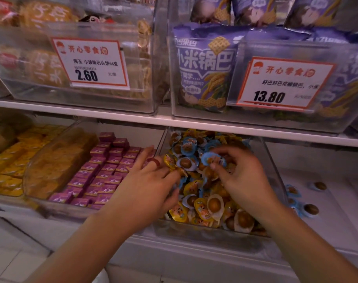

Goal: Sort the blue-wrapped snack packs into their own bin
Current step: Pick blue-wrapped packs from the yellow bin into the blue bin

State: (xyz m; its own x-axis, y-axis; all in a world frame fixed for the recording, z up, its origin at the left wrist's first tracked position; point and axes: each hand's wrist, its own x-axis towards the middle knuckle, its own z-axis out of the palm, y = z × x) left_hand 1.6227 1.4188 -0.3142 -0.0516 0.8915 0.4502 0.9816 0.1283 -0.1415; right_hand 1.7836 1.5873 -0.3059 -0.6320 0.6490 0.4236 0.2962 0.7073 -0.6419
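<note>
**Both hands in the mixed snack bin**

We are reaching both hands into the clear mixed bin [265, 152] on the lower shelf, where blue-wrapped and yellow-wrapped snack packs are lying heaped together. Our right hand [242, 174] is pinching one blue-wrapped pack [211, 159] between thumb and fingertips, holding it just above the heap near the middle of the bin. Our left hand [149, 180] is lying palm down over the left side of the heap, fingers fairly straight and spread, their tips touching the yellow-wrapped packs [200, 209] and a blue one beside them; we cannot tell whether it is gripping anything. A red ring [154, 161] is sitting on one of its fingers.

To the right of the mixed bin, a few blue-wrapped packs [311, 209] are lying well apart on the white floor of the next bin [337, 201]. To the left, purple boxes [104, 170] are filling a neighbouring bin. Above, purple bags [204, 66] are standing behind a price card [284, 82] reading 13.80.
</note>
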